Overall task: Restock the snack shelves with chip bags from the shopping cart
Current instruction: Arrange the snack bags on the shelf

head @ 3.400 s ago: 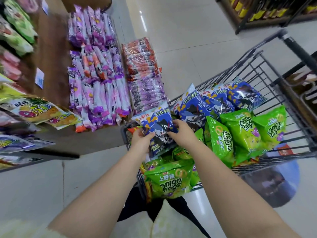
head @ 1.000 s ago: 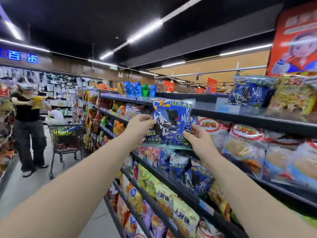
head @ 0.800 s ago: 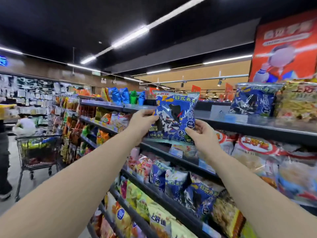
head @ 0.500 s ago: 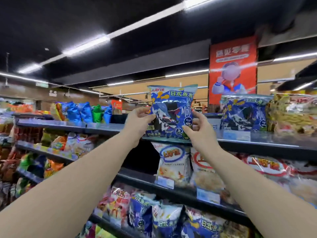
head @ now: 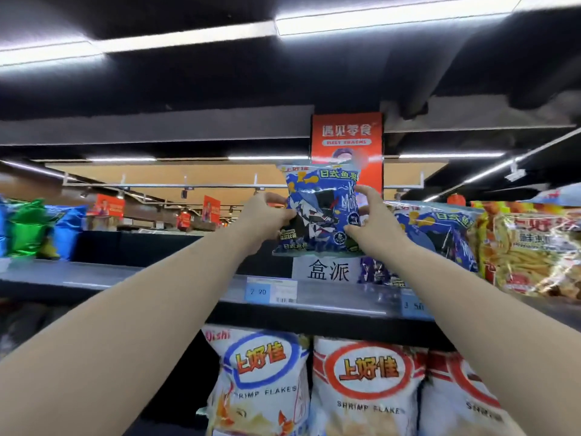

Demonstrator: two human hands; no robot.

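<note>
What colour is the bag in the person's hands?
The chip bag is mostly blue with black, white and yellow patches; head view.

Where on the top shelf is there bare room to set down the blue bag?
The top shelf lies bare from the far-left bags to the held blue bag, gripped by left hand and right hand. Right of it is crowded: a matching blue bag, then a yellow bag.

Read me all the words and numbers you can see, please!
"遇见零食" on the red hanging sign.
"日式鱼果" on the held blue chip bag.
"盒派" on the white shelf card.
"2 20" on the blue price tag.
"Oishi", "上好佳", "SHRIMP FLAKES" on the shrimp flakes bag.
The second price tag is blurred.
</note>
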